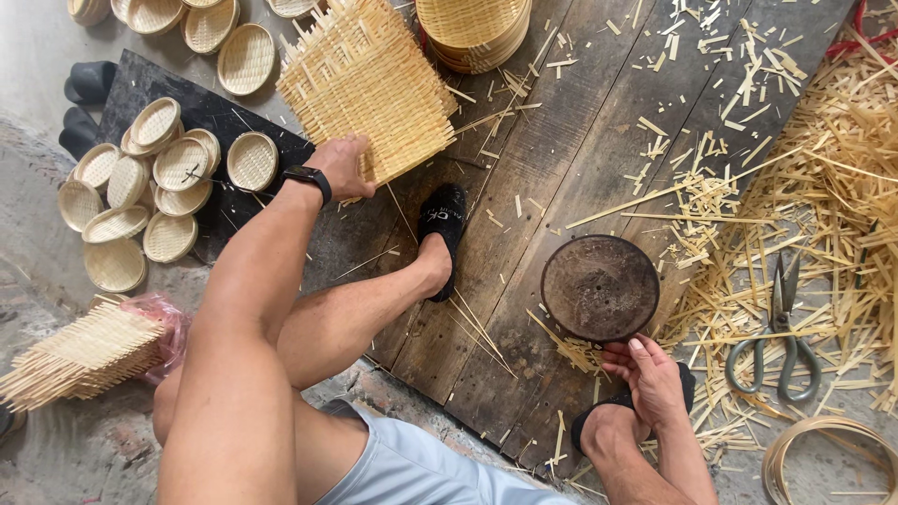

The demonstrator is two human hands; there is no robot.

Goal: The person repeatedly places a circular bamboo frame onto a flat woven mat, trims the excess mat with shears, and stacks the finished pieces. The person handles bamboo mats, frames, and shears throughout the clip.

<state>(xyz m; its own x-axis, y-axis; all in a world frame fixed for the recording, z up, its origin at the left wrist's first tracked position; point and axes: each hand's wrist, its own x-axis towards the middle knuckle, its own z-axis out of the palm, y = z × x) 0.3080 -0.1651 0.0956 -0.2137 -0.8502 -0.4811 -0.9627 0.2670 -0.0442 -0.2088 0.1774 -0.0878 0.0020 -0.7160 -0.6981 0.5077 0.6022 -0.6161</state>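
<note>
My left hand (342,166) grips the near edge of a stack of square woven bamboo mats (367,82), lifted and tilted over the dark wooden boards (552,140). A black watch sits on that wrist. My right hand (647,370) rests low by my right foot, fingertips touching the near rim of a round dark metal disc (600,286) that lies flat on the boards. Whether the fingers pinch bamboo strips there I cannot tell. My left foot in a black slipper (443,224) stands between the mats and the disc.
Large metal shears (778,333) lie in a heap of bamboo offcuts (823,168) at right. Small round woven trays (150,182) cover a black mat at left. Stacked round baskets (472,30) stand at the top. More woven mats (79,355) lie at lower left, coiled bamboo hoops (823,454) at lower right.
</note>
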